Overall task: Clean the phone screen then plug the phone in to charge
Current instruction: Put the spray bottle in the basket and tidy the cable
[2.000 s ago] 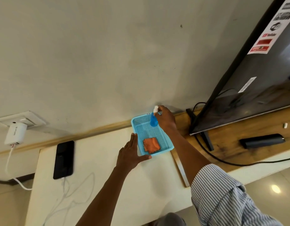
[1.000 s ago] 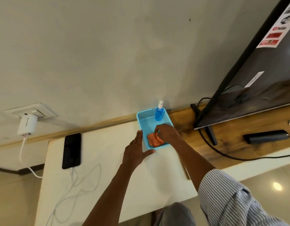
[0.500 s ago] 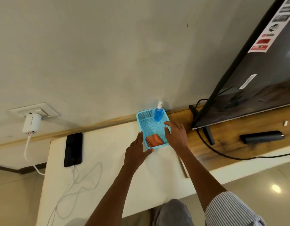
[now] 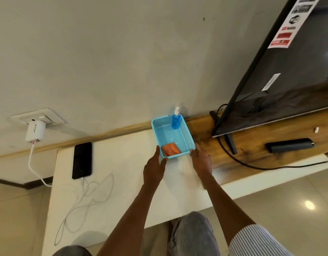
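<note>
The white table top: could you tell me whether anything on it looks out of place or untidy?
Only the white cable, lying in loose tangled loops below the phone. The blue basket sits square, spray bottle upright, orange cloth folded inside.

Sticker strip (image 4: 290, 23) on the television (image 4: 296, 74) bezel — a Wi-Fi emblem and a "YouTube" logo can be read. Its other panels, the barcode label (image 4: 270, 81) and the charger (image 4: 34, 133) print are illegible.

Both arms outstretched, left hand (image 4: 154, 169) flat, right hand (image 4: 202, 159) empty, fingers (image 4: 197, 146) spread
</note>
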